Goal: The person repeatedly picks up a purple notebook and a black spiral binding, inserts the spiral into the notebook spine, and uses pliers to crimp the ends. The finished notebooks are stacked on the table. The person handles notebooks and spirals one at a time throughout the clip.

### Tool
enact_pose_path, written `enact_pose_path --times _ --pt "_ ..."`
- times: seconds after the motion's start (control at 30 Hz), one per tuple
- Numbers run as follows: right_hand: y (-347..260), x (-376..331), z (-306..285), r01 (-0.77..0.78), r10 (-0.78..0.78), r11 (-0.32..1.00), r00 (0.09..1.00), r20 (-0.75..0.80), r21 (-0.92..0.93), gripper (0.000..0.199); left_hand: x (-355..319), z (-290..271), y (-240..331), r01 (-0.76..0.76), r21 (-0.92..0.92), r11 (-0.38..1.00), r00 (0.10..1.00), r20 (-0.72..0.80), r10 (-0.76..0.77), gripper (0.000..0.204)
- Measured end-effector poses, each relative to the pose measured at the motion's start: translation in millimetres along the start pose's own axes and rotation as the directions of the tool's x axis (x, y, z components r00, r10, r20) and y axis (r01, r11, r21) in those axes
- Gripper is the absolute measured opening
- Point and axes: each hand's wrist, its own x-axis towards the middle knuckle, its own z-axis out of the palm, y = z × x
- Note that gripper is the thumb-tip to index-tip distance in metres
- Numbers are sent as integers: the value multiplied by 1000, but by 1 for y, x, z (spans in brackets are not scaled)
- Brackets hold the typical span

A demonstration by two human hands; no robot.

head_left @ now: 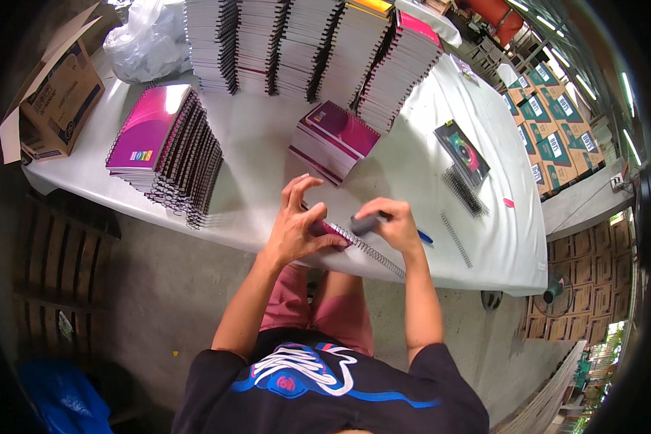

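At the table's near edge my left hand (289, 230) is closed on a small purple book (330, 232), thumb and fingers on either side of it. A dark spiral coil (376, 254) runs along the book's edge and sticks out past its right end. My right hand (399, 228) grips a dark, blocky object (367, 223) just above the coil; motion blurs it, and I cannot make out its kind. A blue pen (425, 236) lies beside that hand. Beyond both hands sits a pile of purple-covered books (338, 132).
Coil-bound purple books (139, 137) are stacked at left, near an open carton (64, 101) and a plastic bag (148, 45). Tall book stacks (289, 47) line the back. At right lie a dark-covered book (461, 152), a bundle of coils (463, 192) and a loose coil (456, 240).
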Motion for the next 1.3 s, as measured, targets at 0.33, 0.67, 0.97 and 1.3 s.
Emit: enact_pose_path --times 0.33,0.67,0.97,1.3 --pt "-14 8 18 28 -23 997 997 77 -66 24 5 0 -14 -6 -84 996 996 90 13 55" --pt "1 17 17 -91 77 991 987 -144 -97 21 9 11 -28 194 -357 914 981 48 -190 64" --pt "-17 29 35 93 -89 955 996 -27 281 22 1 25 -47 309 -515 800 950 120 -289 103" --pt "11 28 31 -147 142 984 989 -51 -101 22 -1 28 -47 277 -480 833 961 125 -247 104"
